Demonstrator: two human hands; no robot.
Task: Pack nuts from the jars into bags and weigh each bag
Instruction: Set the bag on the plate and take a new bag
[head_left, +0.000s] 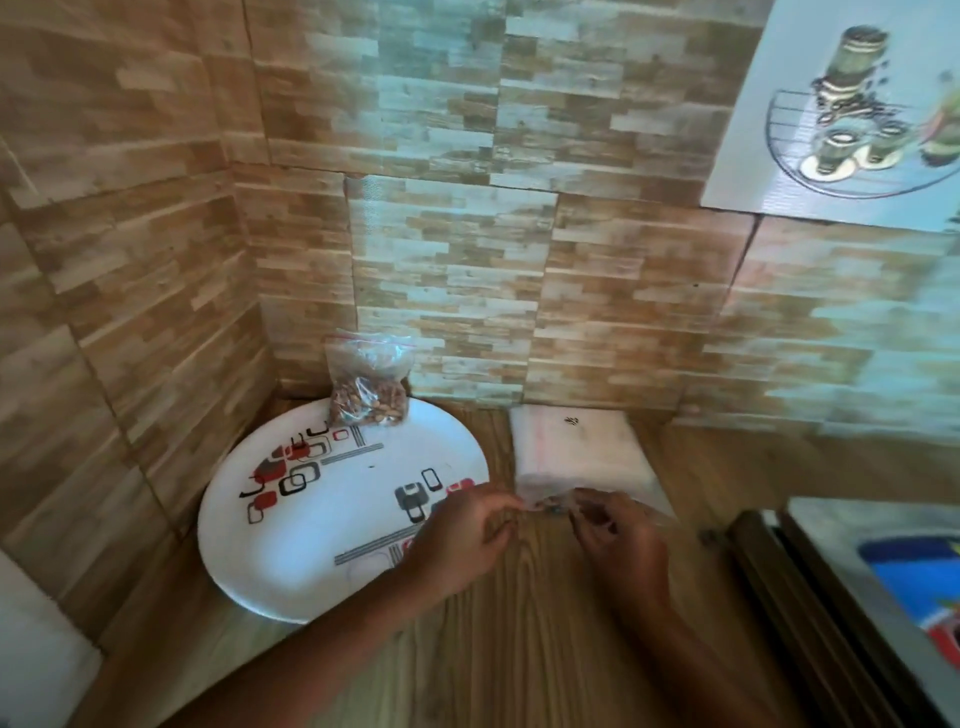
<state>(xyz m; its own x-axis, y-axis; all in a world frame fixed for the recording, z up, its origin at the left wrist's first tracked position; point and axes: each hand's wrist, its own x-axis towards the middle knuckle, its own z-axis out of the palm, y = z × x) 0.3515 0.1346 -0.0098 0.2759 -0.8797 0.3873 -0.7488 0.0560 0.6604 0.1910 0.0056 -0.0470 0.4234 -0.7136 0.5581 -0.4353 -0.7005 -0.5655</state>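
Wood-grain counter (519, 649) fills a corner with a brick-patterned wall (457, 249) behind it. At the centre, the left hand (457, 535) and right hand (618, 540) meet over the counter. Both sets of fingers are pinched together on a small clear bag (545, 506) held between them; the bag is blurred, so what it holds cannot be made out. Just behind the hands lies a stack of empty clear bags (571, 452). To the left sits a white plate (311, 519) printed with red, grey and black squares. A filled bag of nuts (369, 384) stands at the plate's far edge, leaning against the wall.
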